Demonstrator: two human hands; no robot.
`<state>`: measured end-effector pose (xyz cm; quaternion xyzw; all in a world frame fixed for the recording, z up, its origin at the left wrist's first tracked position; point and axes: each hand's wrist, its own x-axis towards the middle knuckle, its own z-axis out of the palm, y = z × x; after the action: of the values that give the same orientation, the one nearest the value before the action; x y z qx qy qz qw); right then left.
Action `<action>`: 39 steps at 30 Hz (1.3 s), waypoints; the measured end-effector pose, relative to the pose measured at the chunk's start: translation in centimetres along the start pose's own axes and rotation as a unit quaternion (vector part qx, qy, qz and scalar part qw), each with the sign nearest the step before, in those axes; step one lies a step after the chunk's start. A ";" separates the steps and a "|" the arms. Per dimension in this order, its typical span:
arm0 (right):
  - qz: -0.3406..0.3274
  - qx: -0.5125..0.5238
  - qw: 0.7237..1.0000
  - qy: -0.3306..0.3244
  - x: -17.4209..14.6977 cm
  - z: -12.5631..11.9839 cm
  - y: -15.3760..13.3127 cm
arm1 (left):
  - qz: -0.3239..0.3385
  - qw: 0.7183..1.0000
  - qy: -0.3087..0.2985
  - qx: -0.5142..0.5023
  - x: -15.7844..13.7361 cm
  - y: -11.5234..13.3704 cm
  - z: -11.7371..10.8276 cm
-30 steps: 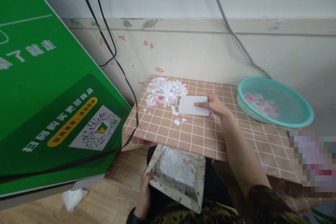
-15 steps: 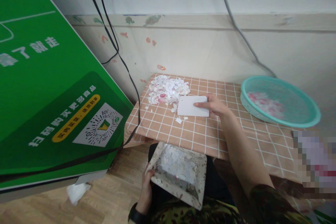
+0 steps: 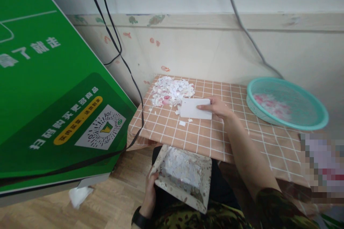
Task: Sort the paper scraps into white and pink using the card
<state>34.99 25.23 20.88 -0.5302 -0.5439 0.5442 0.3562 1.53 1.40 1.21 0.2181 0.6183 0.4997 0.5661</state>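
My right hand [image 3: 216, 107] pinches a flat white scraper [image 3: 192, 109] with a rounded corner and a small hole, thumb on top. Its far end lies against the near side of a pile of torn paper scraps [image 3: 172, 89], white with some pink, on the checked tablecloth [image 3: 209, 137]. A few loose scraps [image 3: 182, 123] lie just in front of the scraper. Below the table edge, my left hand [image 3: 151, 189] grips the left rim of a speckled square tray [image 3: 185, 196]. White paper pieces [image 3: 180, 164] cover much of the tray's bottom. The tray tilts over my lap.
A turquoise mesh basket [image 3: 287, 121] with pink and white scraps inside stands at the right of the table. A green printed panel [image 3: 53, 89] rises on the left, with black cables [image 3: 131, 71] hanging by it. A white plastic bag [image 3: 79, 196] lies on the floor.
My right hand has slid the scraper slightly left, toward the pile. A loose scrap in front of it has shifted a little. My left hand and the tray stay nearly still.
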 end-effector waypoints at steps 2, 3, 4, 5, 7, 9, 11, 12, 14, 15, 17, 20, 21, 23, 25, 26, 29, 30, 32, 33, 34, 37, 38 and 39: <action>0.010 0.028 1.000 -0.009 -0.2 0.0 -0.1 | 0.002 1.000 0.005 0.003 0.1 -0.4 -0.2; 0.013 0.036 0.999 -0.012 -0.3 -0.1 -0.1 | 0.002 1.000 0.009 0.006 0.2 -0.5 -0.3; 0.016 0.040 0.999 -0.015 -0.4 -0.1 -0.2 | 0.002 1.000 0.010 0.007 0.2 -0.6 -0.3; 0.020 0.038 0.999 -0.017 -0.4 -0.1 -0.2 | 0.001 1.000 0.010 0.007 0.2 -0.6 -0.3; 0.028 0.024 0.999 -0.021 -0.5 0.0 -0.4 | -0.001 1.000 0.004 -0.001 0.1 -0.5 -0.2; 0.036 0.005 0.999 -0.029 -0.5 -0.1 -0.4 | -0.006 1.000 0.003 -0.009 0.0 -0.3 -0.1; 0.037 -0.010 0.998 -0.042 -0.5 -0.1 -0.3 | -0.014 1.000 0.005 -0.016 -0.2 -0.1 0.0; 0.036 -0.014 0.998 -0.049 -0.5 -0.1 -0.3 | -0.019 1.000 0.005 -0.018 -0.2 -0.1 0.1; 0.033 -0.013 0.998 -0.061 -0.5 -0.2 -0.2 | -0.024 1.000 0.005 -0.017 -0.2 0.0 0.1; 0.033 -0.007 0.997 -0.064 -0.5 -0.2 -0.2 | -0.023 1.000 0.005 -0.016 -0.2 0.0 0.1; 0.037 0.006 0.997 -0.065 -0.5 -0.3 -0.2 | -0.015 1.000 0.006 -0.012 -0.2 0.0 0.0; 0.044 -0.020 0.996 -0.077 -0.5 -0.8 -0.2 | -0.004 1.000 0.007 -0.005 -0.2 0.1 0.0; 0.045 -0.036 0.995 -0.083 -0.5 -1.1 -0.1 | -0.005 1.000 0.007 -0.002 -0.2 0.1 0.0; 0.045 -0.050 0.994 -0.085 -0.5 -1.9 0.0 | -0.008 1.000 0.009 0.000 -0.3 0.1 0.0; 0.037 -0.035 0.997 -0.062 -0.4 -2.9 0.4 | -0.011 1.000 0.011 -0.007 -0.3 0.0 0.0; 0.032 -0.025 0.998 -0.044 -0.4 -3.5 0.6 | -0.013 1.000 0.010 -0.014 -0.3 -0.1 0.0; 0.021 -0.010 1.000 0.004 -0.3 -4.6 1.1 | -0.025 0.999 0.001 -0.029 -0.2 -0.3 0.0; 0.021 -0.012 1.000 0.011 -0.3 -4.7 1.1 | -0.027 0.999 0.000 -0.031 -0.1 -0.3 0.0; 0.024 -0.020 0.999 0.007 -0.3 -4.7 1.1 | -0.032 0.999 0.003 -0.032 -0.1 -0.2 0.1; 0.029 -0.024 0.999 -0.002 -0.3 -4.6 1.0 | -0.036 0.999 0.006 -0.032 -0.1 -0.2 0.2; 0.034 -0.026 0.999 -0.013 -0.3 -4.4 0.9 | -0.039 0.999 0.008 -0.030 -0.1 -0.1 0.2; 0.045 -0.018 0.998 -0.029 -0.4 -3.9 0.6 | -0.038 0.999 0.012 -0.028 -0.1 -0.1 0.3; 0.045 -0.014 0.999 -0.027 -0.5 -3.8 0.5 | -0.035 0.999 0.012 -0.029 -0.1 -0.2 0.3; 0.047 -0.010 0.999 -0.026 -0.5 -3.7 0.5 | -0.032 0.999 0.010 -0.030 -0.1 -0.3 0.2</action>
<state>38.73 25.47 21.08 -0.5445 -0.5330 0.5683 0.3106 1.83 1.26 0.98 0.1761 0.6154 0.5020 0.5816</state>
